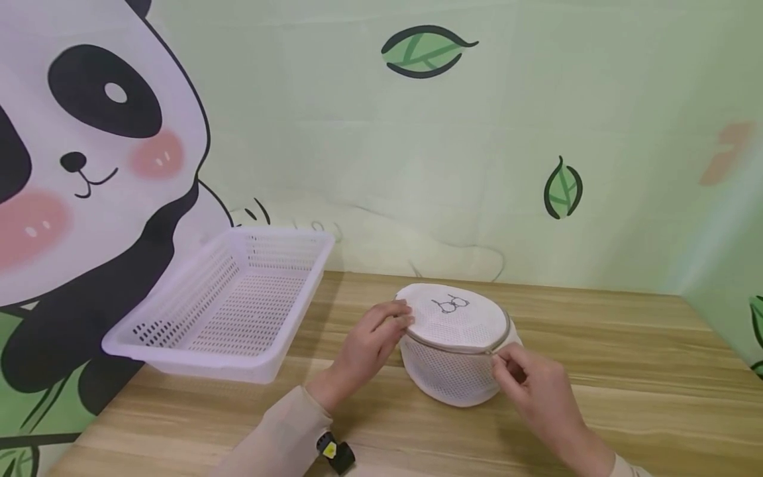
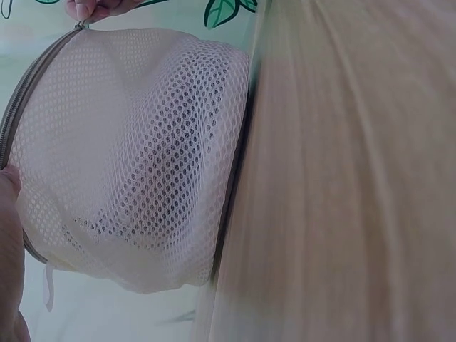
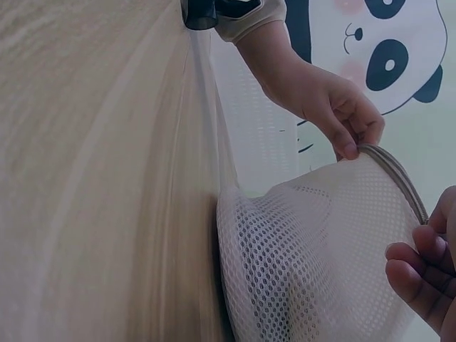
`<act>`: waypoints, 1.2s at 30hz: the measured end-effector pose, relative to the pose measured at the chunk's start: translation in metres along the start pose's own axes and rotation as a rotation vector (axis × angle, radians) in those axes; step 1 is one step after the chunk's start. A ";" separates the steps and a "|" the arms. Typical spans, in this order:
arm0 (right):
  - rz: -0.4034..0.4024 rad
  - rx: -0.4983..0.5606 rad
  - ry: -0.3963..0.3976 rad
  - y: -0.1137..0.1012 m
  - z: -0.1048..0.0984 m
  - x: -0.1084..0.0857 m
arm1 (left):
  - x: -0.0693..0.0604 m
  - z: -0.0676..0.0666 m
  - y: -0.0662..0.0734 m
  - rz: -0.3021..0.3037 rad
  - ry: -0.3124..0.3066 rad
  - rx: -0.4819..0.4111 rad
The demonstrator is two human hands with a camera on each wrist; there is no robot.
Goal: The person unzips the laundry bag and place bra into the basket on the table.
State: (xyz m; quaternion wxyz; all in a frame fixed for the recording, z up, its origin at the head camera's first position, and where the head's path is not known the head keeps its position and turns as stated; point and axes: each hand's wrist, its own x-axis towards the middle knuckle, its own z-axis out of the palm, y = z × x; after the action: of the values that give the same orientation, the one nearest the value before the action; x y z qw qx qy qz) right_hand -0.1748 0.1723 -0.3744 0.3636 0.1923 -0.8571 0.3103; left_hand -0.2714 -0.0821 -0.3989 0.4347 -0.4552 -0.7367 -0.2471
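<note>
A round white mesh laundry bag (image 1: 448,375) stands upright on the table, its flat lid (image 1: 471,324) printed with a pair of glasses. A grey zipper (image 1: 438,345) runs around the rim. With thumb and fingers, my left hand (image 1: 371,343) pinches the rim on the left side; the right wrist view shows this grip (image 3: 331,100). My right hand (image 1: 539,387) pinches the zipper pull at the front right of the rim. Through the mesh side (image 2: 171,142) something darker shows faintly, but I cannot tell what it is.
A white plastic basket (image 1: 271,361) with slotted walls stands to the left of the bag. The wood-grain table (image 1: 626,397) meets a pale green backdrop (image 1: 334,132) with a panda and leaves. A black band with a yellow mark (image 1: 329,448) is on the left sleeve.
</note>
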 end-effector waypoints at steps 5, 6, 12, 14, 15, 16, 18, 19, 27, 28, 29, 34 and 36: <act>-0.007 -0.001 0.009 0.002 -0.001 0.000 | 0.000 -0.001 -0.001 0.004 -0.003 0.009; -0.008 0.001 0.010 0.002 -0.001 0.000 | 0.000 -0.001 -0.001 0.003 -0.003 0.011; -0.004 0.008 0.004 0.005 -0.001 0.001 | -0.001 -0.002 -0.002 -0.015 -0.006 0.006; -0.005 0.011 0.003 0.006 -0.001 0.002 | -0.001 -0.002 -0.002 -0.018 -0.004 0.000; -0.006 0.012 0.002 0.006 -0.001 0.002 | -0.001 -0.002 -0.003 -0.020 -0.003 -0.002; -0.004 0.015 0.001 0.007 -0.002 0.002 | -0.002 -0.002 -0.003 -0.021 -0.003 -0.003; -0.004 0.013 0.001 0.007 -0.001 0.002 | -0.002 -0.001 -0.004 -0.024 -0.003 -0.005; -0.004 0.013 0.001 0.007 -0.001 0.003 | -0.002 -0.001 -0.004 -0.026 -0.005 -0.006; -0.017 0.017 0.014 0.007 0.001 0.002 | 0.000 -0.001 -0.003 -0.050 -0.023 0.009; -0.019 0.020 0.012 0.008 0.002 0.002 | 0.000 -0.002 -0.003 -0.056 -0.027 0.015; -0.018 0.023 0.010 0.008 0.002 0.002 | 0.001 -0.002 -0.003 -0.062 -0.032 0.021; -0.013 0.027 0.004 0.008 0.003 0.002 | 0.003 -0.005 -0.002 -0.102 -0.073 0.044; -0.011 0.031 0.003 0.007 0.003 0.002 | 0.004 -0.006 -0.001 -0.113 -0.093 0.044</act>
State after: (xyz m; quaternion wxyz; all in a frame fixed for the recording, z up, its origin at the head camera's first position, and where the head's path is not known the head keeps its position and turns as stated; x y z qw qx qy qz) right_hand -0.1818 0.1751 -0.3776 0.3636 0.2020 -0.8505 0.3219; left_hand -0.2708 -0.0853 -0.3929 0.3954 -0.4140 -0.7859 -0.2337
